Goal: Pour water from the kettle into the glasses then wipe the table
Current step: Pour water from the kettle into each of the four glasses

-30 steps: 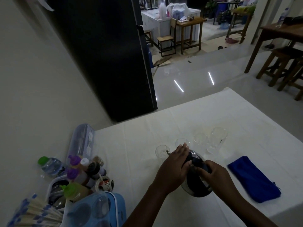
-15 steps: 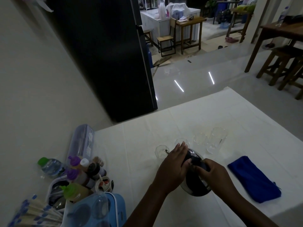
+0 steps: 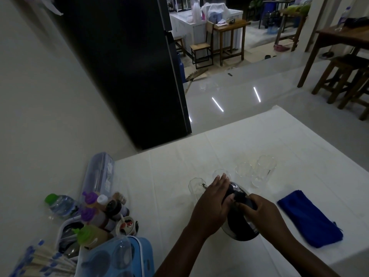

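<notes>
A dark steel kettle point(image 3: 240, 226) is tilted to the left over the white table point(image 3: 299, 148), its spout at the rim of the leftmost glass point(image 3: 196, 186). My right hand point(image 3: 265, 214) grips the kettle's black handle. My left hand point(image 3: 213, 204) lies flat on the kettle's lid and side. Further clear glasses stand in a row behind: one point(image 3: 217, 173) partly hidden by my left fingers, one point(image 3: 244, 170) beside it, and a tall one point(image 3: 263, 170) at the right. A folded blue cloth point(image 3: 309, 217) lies to the right of the kettle.
At the table's left stand a clear long container point(image 3: 98, 174), a green-capped water bottle point(image 3: 59, 204), sauce bottles point(image 3: 99, 214) in a tray, and a blue plastic box point(image 3: 119, 258). A black fridge point(image 3: 123, 66) stands behind. The table's right edge drops to tiled floor.
The kettle and both hands have held almost the same pose; the view has shifted only slightly.
</notes>
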`<state>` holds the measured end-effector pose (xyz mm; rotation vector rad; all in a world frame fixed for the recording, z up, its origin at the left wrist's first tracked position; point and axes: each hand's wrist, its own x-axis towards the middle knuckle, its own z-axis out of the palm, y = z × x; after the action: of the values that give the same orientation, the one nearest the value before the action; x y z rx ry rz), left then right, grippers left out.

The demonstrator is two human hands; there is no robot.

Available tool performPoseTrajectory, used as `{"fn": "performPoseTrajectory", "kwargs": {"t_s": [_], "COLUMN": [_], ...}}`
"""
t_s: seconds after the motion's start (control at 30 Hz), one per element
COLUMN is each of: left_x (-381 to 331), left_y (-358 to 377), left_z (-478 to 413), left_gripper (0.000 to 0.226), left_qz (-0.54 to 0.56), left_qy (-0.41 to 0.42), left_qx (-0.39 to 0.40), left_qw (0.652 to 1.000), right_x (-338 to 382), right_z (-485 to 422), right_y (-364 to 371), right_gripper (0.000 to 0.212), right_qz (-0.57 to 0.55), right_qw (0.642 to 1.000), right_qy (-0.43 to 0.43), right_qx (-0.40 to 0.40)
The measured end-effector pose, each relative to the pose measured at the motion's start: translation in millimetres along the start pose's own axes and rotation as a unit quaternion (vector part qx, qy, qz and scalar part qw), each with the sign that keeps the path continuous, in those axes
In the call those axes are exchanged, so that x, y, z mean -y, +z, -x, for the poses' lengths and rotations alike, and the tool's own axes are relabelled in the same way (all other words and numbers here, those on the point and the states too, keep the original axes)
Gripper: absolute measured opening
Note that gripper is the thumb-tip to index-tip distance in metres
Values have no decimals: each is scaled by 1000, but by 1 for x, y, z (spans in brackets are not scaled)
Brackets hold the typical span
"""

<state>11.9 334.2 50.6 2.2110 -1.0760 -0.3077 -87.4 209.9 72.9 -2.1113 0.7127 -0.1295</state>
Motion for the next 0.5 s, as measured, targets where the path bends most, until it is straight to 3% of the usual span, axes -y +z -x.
{"fn": "performPoseTrajectory", "kwargs": {"t_s": [0.5], "left_x": [-2], "left_y": [2], "left_z": [0], "left_gripper": [63], "left_qz": [12], "left_qy": [-4], "left_qx": [-7], "left_qw": [1000], "right_x": [0], "right_z": [0], "right_y": [-2], "right_gripper": [13], "right_qz": [10], "right_qw": [1000], "right_qy": [7], "right_qx": [2]}}
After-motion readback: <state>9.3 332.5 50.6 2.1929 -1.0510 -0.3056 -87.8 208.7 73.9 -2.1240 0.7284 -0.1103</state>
